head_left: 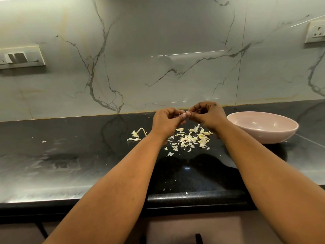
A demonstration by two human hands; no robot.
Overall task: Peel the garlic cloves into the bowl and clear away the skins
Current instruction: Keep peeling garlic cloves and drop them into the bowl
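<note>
Peeling is the step in hand, and from the near edge of the desk (193,198) both forearms reach out over it to meet above the far half. The left hand (167,120) and the right hand (209,114) are raised clear of the surface, fingertips touching, each grip narrow and pinched on one small garlic clove (184,113) held between them; a thin sliver of skin sticks out to the left of it. To do this well, I judge one hand should steady the clove while the other hand's nail lifts the papery skin from an end and strips it along the length, working over the pile so that flakes fall together. The clove looks tiny, so a light pinch should keep it from slipping.

Directly below the hands lies the scatter of skins (190,140), with a stalk and root piece (138,133) a little to the left and stray flakes elsewhere. A few pieces near the right wrist may be whole cloves; I cannot tell. The pink bowl (263,136) stands just right of the right hand; its visible inside shows no cloves.

The desk is black polished stone with dusty smears at the left. Behind it rises a grey marble-veined wall with a switch plate (21,57) at the left and a socket (315,32) at the right.
</note>
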